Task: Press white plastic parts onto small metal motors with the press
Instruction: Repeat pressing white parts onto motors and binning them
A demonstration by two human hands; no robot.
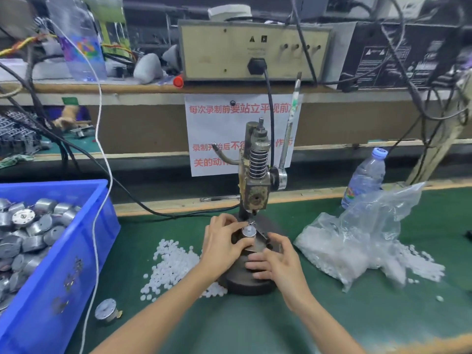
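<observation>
A small hand press (255, 180) stands on a round dark base (245, 282) on the green mat. A silver motor (249, 231) with a white part on top sits in the fixture under the ram. My left hand (224, 244) curls round the motor, thumb and fingers on its sides. My right hand (275, 259) rests beside the fixture, fingers loosely bent, touching the fixture block; whether it holds anything is hidden. The press lever (290, 129) points up.
A blue bin (76, 251) of motors stands at left, one loose motor (107, 310) in front of it. White parts (171, 261) lie scattered left of the base. At right lie a plastic bag of parts (357, 249) and a water bottle (365, 180).
</observation>
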